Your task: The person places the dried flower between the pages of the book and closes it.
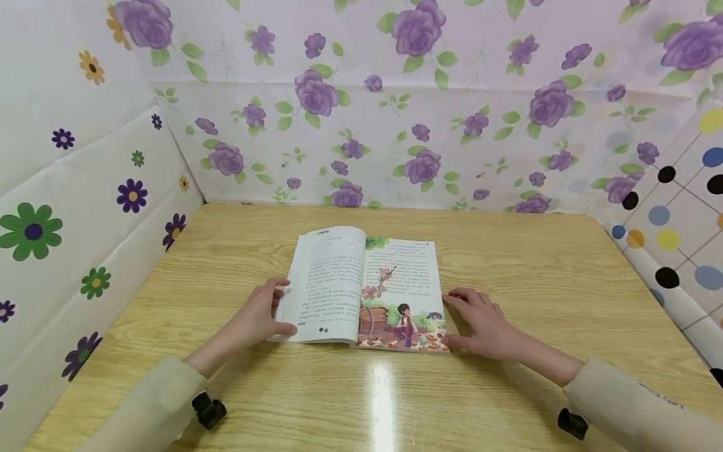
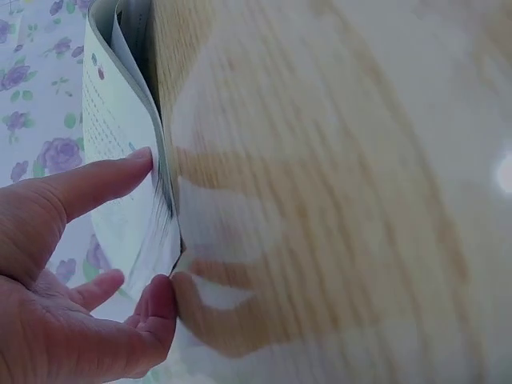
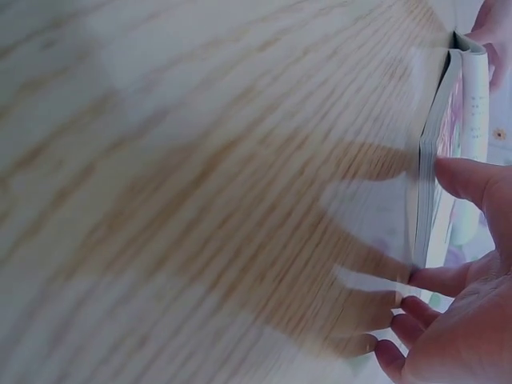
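An open book lies on the wooden table, its left page full of print and bowed up toward the spine. Its right page carries print and a coloured picture of a seated child. My left hand holds the book's left edge, thumb on the page and fingers curled at the side. At the right edge, my right hand touches the book with thumb and forefinger spread apart. Its other fingers rest loosely bent by the tabletop.
The wooden table reaches back to a flowered cloth wall. Patterned cloth also stands at the left and right. A black wrist device sits at the left sleeve, another black device at the right one.
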`<state>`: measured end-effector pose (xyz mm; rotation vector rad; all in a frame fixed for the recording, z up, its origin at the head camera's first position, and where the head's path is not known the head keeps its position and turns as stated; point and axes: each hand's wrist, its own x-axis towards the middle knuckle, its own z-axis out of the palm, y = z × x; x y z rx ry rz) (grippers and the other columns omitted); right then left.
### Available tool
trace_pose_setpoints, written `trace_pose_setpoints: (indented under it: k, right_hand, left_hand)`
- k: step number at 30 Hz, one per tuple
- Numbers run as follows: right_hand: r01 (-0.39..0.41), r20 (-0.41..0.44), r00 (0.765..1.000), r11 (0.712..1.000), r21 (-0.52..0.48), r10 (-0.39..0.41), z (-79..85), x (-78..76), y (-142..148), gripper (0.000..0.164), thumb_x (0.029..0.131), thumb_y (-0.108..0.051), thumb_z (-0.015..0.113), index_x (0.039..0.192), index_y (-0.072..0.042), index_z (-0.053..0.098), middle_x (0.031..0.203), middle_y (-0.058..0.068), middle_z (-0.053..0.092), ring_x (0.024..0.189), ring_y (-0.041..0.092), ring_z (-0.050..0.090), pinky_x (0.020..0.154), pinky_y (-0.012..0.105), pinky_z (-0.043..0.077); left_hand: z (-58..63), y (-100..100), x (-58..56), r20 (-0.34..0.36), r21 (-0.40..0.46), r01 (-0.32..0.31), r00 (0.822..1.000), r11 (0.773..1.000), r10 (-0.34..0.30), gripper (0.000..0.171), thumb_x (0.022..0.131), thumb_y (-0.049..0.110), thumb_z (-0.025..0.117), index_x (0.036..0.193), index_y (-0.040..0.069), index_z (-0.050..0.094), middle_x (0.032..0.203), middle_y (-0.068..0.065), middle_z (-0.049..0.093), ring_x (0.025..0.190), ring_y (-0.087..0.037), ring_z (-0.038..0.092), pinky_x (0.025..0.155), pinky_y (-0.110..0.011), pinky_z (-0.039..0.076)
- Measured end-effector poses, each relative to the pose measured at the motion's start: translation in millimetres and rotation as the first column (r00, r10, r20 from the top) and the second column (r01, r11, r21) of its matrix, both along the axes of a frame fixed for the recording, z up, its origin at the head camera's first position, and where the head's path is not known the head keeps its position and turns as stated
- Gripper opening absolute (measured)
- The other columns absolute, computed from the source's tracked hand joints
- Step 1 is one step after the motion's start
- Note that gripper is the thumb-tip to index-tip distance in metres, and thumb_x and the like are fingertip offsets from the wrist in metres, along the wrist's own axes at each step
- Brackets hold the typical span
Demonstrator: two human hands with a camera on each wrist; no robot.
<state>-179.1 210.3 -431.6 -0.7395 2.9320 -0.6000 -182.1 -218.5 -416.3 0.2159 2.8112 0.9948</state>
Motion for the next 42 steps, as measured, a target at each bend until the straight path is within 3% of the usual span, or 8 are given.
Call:
trace_pose_setpoints:
  k: [6,13,18,21,29,36,42]
  right_hand:
    - [0.003,0.011,1.0,1.0,0.005,-0.003,2.4,1.2,-0.8,0.076,0.085,-0.041,0.075,0.146,-0.004,0.047,0.146,0.022,0.042,0.13,0.044,0.039,0.092,0.064,0.036]
    - [0.001,0.011,1.0,1.0,0.005,-0.001,3.9,1.8,-1.2,0.076,0.085,-0.041,0.075,0.146,-0.005,0.047,0.146,0.021,0.042,0.13,0.045,0.039,0.093,0.064,0.036]
    - [-0.006,0.008,1.0,1.0,-0.001,0.006,3.8,1.9,-1.1,0.076,0.086,-0.042,0.074,0.146,-0.005,0.047,0.146,0.021,0.042,0.13,0.044,0.039,0.092,0.063,0.036]
    - [-0.006,0.009,1.0,1.0,-0.005,0.006,3.4,1.9,-1.2,0.076,0.085,-0.042,0.075,0.146,-0.004,0.047,0.146,0.021,0.042,0.13,0.044,0.038,0.092,0.063,0.035]
    - [-0.008,0.005,1.0,1.0,-0.015,0.008,2.1,2.0,-0.4,0.075,0.086,-0.04,0.075,0.146,-0.004,0.047,0.146,0.021,0.042,0.13,0.046,0.038,0.091,0.064,0.035]
    - [-0.021,0.01,1.0,0.999,-0.03,0.021,0.4,3.4,0.3,0.074,0.087,-0.039,0.074,0.146,-0.003,0.046,0.146,0.022,0.042,0.13,0.046,0.038,0.091,0.065,0.035]
    - [-0.014,0.007,1.0,0.999,-0.035,0.014,2.3,3.6,0.3,0.074,0.087,-0.038,0.074,0.146,-0.003,0.047,0.147,0.022,0.042,0.13,0.046,0.037,0.091,0.064,0.035]
  left_hand:
    - [-5.4,-1.0,-7.0,0.085,0.162,0.0,0.996,0.987,-0.014,0.091,0.073,0.008,0.086,0.146,-0.001,0.032,0.134,-0.023,0.047,0.114,-0.03,0.047,0.091,-0.038,0.044]
    - [-0.7,-2.8,-14.7,0.205,0.297,0.015,0.976,0.955,-0.079,0.098,0.077,0.009,0.083,0.152,0.002,0.02,0.145,-0.027,0.042,0.132,-0.038,0.044,0.104,-0.047,0.043]
    - [3.2,-2.7,-15.8,0.255,0.395,0.031,0.957,0.918,-0.142,0.101,0.079,0.006,0.08,0.155,0.001,0.014,0.148,-0.031,0.038,0.136,-0.042,0.042,0.11,-0.05,0.041]
    - [5.0,-2.2,-16.2,0.26,0.407,0.039,0.953,0.912,-0.157,0.099,0.08,0.005,0.079,0.155,-0.002,0.016,0.15,-0.031,0.035,0.137,-0.042,0.04,0.112,-0.051,0.038]
    - [7.0,1.0,-18.9,0.259,0.364,0.053,0.953,0.93,-0.156,0.097,0.079,0.006,0.08,0.154,-0.004,0.019,0.155,-0.03,0.029,0.142,-0.046,0.035,0.114,-0.053,0.035]
    - [5.9,-0.3,-24.1,0.307,0.469,0.028,0.932,0.883,-0.192,0.108,0.077,0.002,0.079,0.157,0.0,0.006,0.159,-0.029,0.021,0.146,-0.045,0.027,0.118,-0.055,0.028]
    - [10.4,-4.0,-24.5,0.257,0.465,0.039,0.95,0.884,-0.177,0.105,0.079,0.002,0.077,0.158,0.004,0.008,0.154,-0.028,0.027,0.141,-0.046,0.036,0.112,-0.05,0.038]
